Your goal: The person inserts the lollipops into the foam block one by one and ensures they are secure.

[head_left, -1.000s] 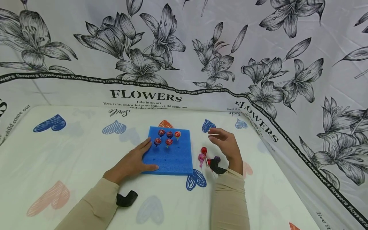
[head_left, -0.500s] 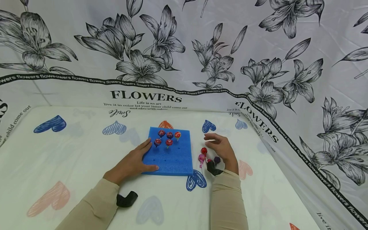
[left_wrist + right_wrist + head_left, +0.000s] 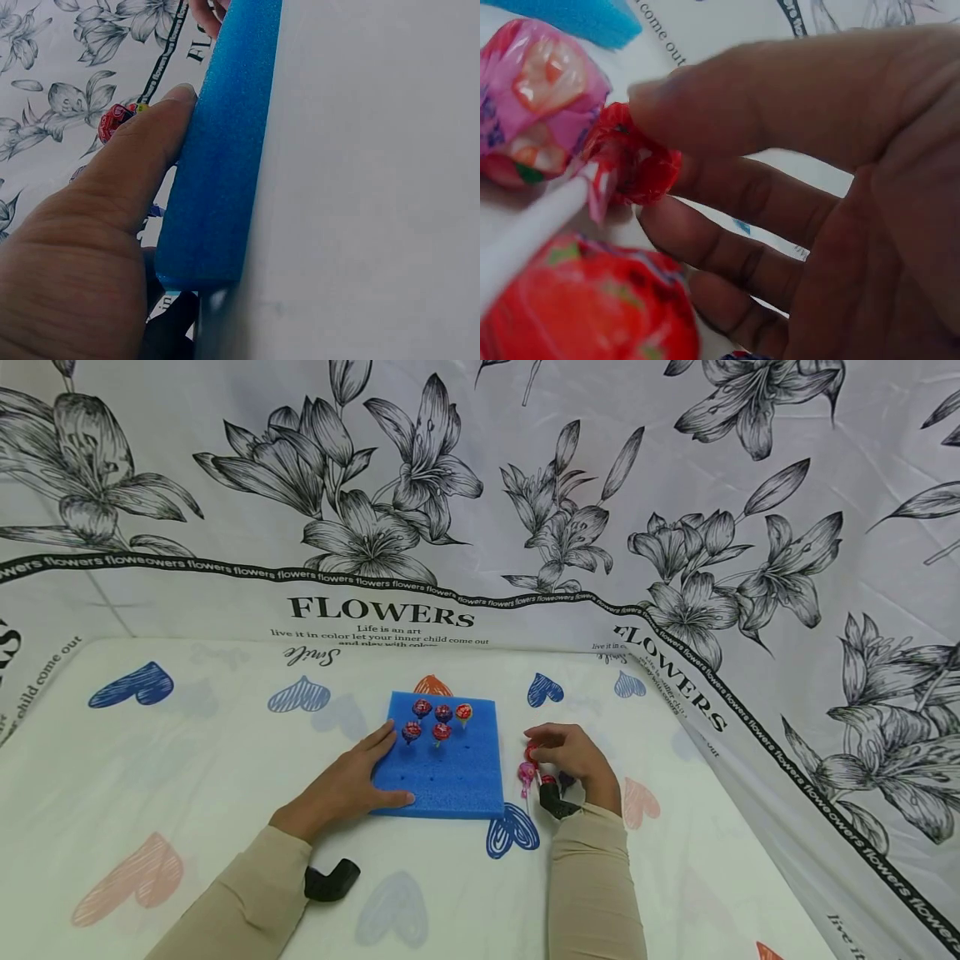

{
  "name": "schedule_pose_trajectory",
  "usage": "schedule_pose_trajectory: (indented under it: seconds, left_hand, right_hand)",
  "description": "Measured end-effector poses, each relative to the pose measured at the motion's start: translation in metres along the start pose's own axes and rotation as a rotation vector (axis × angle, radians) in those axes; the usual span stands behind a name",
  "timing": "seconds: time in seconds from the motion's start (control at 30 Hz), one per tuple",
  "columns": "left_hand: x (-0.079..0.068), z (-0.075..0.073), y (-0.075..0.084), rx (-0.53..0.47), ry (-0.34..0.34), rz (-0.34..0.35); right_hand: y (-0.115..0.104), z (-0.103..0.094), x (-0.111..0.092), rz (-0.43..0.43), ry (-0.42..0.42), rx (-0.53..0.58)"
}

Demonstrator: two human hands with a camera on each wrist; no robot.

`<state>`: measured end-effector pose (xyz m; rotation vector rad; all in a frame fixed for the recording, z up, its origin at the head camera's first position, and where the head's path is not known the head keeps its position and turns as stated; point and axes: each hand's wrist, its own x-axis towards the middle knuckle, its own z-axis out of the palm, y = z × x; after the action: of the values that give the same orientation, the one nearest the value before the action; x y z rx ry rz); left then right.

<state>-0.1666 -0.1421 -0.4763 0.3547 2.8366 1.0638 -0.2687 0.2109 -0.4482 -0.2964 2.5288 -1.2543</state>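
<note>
My left hand (image 3: pixel 341 789) rests on the left side of a blue foam block (image 3: pixel 450 781), fingers along its edge and thumb on its near part. Several wrapped lollipops (image 3: pixel 442 732) stand upright in the block's far half, and small holes show nearer. To the right, my right hand (image 3: pixel 581 756) reaches down to a small pile of lollipops. In the right wrist view, thumb and fingers pinch the head of a red lollipop (image 3: pixel 656 176). A pink lollipop (image 3: pixel 547 97) and another red-wrapped lollipop (image 3: pixel 592 307) lie close beside it.
A white cloth (image 3: pixel 225 777) printed with hearts covers the table. Behind rises a white curtain (image 3: pixel 495 552) with black flower drawings. A black wrist mount (image 3: pixel 332 880) sits at the left cuff, and another black mount (image 3: pixel 557 802) overlaps the pile from the right wrist.
My right hand has come down and nearer to the pile, its fingers closing on the red lollipop. The left hand and the foam block have stayed put.
</note>
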Motion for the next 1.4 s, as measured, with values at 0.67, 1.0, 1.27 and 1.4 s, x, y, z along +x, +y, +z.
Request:
schedule_pose_trajectory:
  seconds: [0.67, 1.0, 1.27, 1.4]
  left_hand:
    - [-0.002, 0.000, 0.001, -0.009, -0.017, -0.024]
    - [-0.001, 0.000, 0.002, -0.005, -0.014, -0.023]
    - [-0.002, 0.000, 0.001, -0.008, -0.013, -0.024]
    - [-0.002, 0.000, 0.002, -0.008, -0.007, -0.020]
  right_hand:
    - [-0.012, -0.008, -0.005, -0.038, 0.296, 0.161]
    - [-0.043, -0.016, -0.022, -0.218, 0.563, 0.377]
    - [-0.066, -0.023, -0.038, -0.322, 0.593, 0.451]
    - [-0.064, -0.027, -0.036, -0.348, 0.624, 0.445]
